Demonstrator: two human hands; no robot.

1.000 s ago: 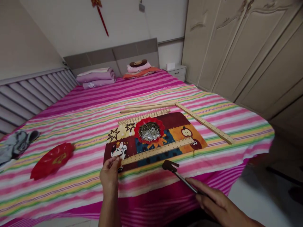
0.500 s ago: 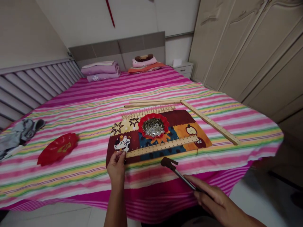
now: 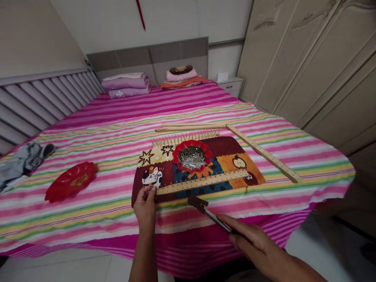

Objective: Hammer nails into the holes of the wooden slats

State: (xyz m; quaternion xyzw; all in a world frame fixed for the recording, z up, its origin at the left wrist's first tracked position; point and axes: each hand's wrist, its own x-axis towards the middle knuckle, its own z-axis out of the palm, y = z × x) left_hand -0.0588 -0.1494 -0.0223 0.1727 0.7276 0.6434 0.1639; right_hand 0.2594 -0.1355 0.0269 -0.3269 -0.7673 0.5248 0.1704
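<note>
My left hand (image 3: 146, 206) is pinched at the left end of a pale wooden strip (image 3: 202, 182). Whether a nail sits between its fingertips is too small to tell. The strip has rows of holes and nails standing along its far edge, and it lies across a patterned mat (image 3: 254, 170). In my right hand (image 3: 249, 241) is a claw hammer (image 3: 212, 214), gripped by its dark handle. The hammer's head is just in front of the mat, apart from the strip. Behind the strip, a red scalloped bowl (image 3: 177, 158) is full of loose nails (image 3: 192, 157).
Another strip studded with upright nails (image 3: 185, 138) lies along the mat's back edge. Further wooden strips (image 3: 263, 152) rest behind and to the right. On the left are a red dish (image 3: 70, 182) and grey clothing (image 3: 28, 160). Everything lies on a striped bedspread (image 3: 117, 219).
My right hand has moved left with the hammer, so its head is closer to the strip's left half. My left hand stays at the strip's end. The view has shifted slightly.
</note>
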